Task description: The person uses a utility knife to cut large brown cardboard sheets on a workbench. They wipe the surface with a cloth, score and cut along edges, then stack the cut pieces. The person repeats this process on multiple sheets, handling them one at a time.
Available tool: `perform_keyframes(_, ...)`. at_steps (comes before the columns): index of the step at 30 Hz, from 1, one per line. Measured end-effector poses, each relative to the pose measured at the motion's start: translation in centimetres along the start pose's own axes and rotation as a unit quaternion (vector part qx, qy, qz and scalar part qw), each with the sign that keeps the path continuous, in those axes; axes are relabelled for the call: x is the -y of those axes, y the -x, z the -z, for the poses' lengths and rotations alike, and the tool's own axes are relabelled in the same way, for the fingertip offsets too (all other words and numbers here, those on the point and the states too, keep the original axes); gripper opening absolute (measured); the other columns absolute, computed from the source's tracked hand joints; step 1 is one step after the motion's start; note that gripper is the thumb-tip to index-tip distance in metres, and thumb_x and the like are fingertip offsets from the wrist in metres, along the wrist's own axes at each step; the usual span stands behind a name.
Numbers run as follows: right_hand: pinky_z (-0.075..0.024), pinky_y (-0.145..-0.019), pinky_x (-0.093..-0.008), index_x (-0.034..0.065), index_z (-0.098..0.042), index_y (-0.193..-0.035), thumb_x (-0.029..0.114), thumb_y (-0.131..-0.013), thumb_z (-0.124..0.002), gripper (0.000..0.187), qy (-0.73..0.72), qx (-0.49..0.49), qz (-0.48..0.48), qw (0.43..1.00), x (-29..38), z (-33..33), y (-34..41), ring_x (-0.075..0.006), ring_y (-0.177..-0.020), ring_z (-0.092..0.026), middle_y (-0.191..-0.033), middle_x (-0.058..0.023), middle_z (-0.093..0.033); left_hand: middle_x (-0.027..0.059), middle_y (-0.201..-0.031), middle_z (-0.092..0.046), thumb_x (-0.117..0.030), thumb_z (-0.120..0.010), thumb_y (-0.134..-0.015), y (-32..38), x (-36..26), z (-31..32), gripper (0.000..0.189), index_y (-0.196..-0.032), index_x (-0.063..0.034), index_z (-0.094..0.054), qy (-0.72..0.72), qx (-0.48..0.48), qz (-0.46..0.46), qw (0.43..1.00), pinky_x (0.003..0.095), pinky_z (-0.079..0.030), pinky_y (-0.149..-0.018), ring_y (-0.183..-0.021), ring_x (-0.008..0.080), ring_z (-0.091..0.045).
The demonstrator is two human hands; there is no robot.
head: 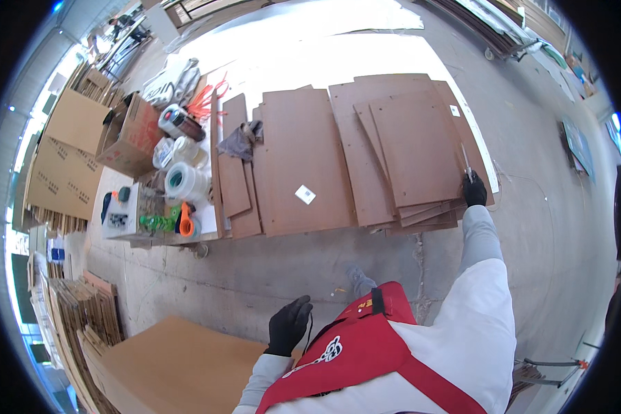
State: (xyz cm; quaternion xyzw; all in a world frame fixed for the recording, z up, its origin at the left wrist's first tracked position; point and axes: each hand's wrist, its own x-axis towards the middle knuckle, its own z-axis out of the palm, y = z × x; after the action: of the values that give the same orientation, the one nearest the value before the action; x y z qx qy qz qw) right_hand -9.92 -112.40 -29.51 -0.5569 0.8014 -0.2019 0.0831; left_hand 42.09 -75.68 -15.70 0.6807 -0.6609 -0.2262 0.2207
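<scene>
My right hand [474,189], in a black glove, is closed around a thin metal tool [466,158], whose kind I cannot tell. It is at the right end of the worktable, over the edge of a stack of brown panels [419,150]. My left hand [289,325], also gloved in black, hangs beside the red apron [352,352], away from the table; whether its fingers hold anything is unclear. A wide brown panel [305,155] bearing a small white label [305,194] lies at mid-table. Left of it, a grey rag [241,141] rests on narrower brown panels [233,181].
Tape rolls [186,181], an orange tape dispenser [186,220], a green bottle [158,223] and an open cardboard box [134,134] crowd the table's left end. Flat cardboard [176,367] lies near my left side. A wheeled cart [489,36] stands at upper right; a person [124,26] is far off.
</scene>
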Motion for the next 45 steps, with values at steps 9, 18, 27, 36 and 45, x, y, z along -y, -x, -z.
perform_keyframes(9,-0.0414,-0.099,-0.0395,0.0022,-0.048,-0.135,0.063,-0.091,-0.044,0.074,-0.172,0.2,-0.021,0.964,-7.4,-0.5,-4.5,-0.0343,-0.119,-0.053,-0.126,-0.0225,-0.057,0.0111,-0.122,-0.061,-0.026,-0.046,-0.101,-15.9,-2.7,-6.3,0.042,-0.136,-0.0023,-0.047,0.341,0.288,0.22,0.867,0.0296,-0.048,-0.089,-0.106,0.0184,-0.06)
perform_keyframes(18,-0.0457,-0.082,-0.0331,0.0057,-0.06,-0.116,0.06,-0.089,-0.054,0.061,-0.256,0.288,-0.099,0.918,-1.8,4.0,-0.7,-0.0163,-0.089,-0.054,-0.097,-0.0071,-0.063,0.02,-0.139,-0.044,-0.046,-0.061,-0.089,-32.1,-9.3,-17.6,0.08,-0.144,0.0018,-0.027,0.262,0.214,0.141,0.93,0.0353,-0.038,-0.104,-0.126,0.0252,-0.047)
perform_keyframes(27,-0.0467,-0.08,-0.0304,0.0024,-0.058,-0.118,0.036,-0.088,-0.069,0.046,-0.273,0.262,-0.071,0.923,4.1,3.2,6.7,-0.0137,-0.087,-0.057,-0.094,-0.0077,-0.066,0.0156,-0.118,-0.061,-0.037,-0.077,-0.079,-35.6,-3.5,-16.7,0.073,-0.129,0.0036,-0.044,0.37,0.186,0.175,0.893,0.0339,-0.048,-0.092,-0.104,0.0224,-0.06)
perform_keyframes(36,-0.0474,-0.087,-0.0328,0.0036,-0.056,-0.124,0.033,-0.084,-0.071,0.052,-0.408,0.328,-0.147,0.84,3.2,4.3,16.2,-0.017,-0.097,-0.061,-0.106,-0.0084,-0.066,0.0088,-0.113,-0.063,-0.034,-0.075,-0.082,-25.7,-1.1,-12.9,0.059,-0.125,-0.001,-0.052,0.381,0.253,0.328,0.827,0.0319,-0.05,-0.086,-0.099,0.0178,-0.061)
perform_keyframes(45,-0.0463,-0.052,-0.0252,0.0037,-0.059,-0.115,0.031,-0.086,-0.071,0.042,-0.356,0.43,-0.215,0.801,5.6,5.2,15.4,-0.0106,-0.063,-0.059,-0.084,-0.0031,-0.066,0.0059,-0.119,-0.06,-0.038,-0.066,-0.089,-22.7,0.0,-13.6,0.054,-0.13,-0.0061,-0.05,0.567,0.197,0.34,0.724,0.0332,-0.049,-0.089,-0.108,0.0151,-0.058)
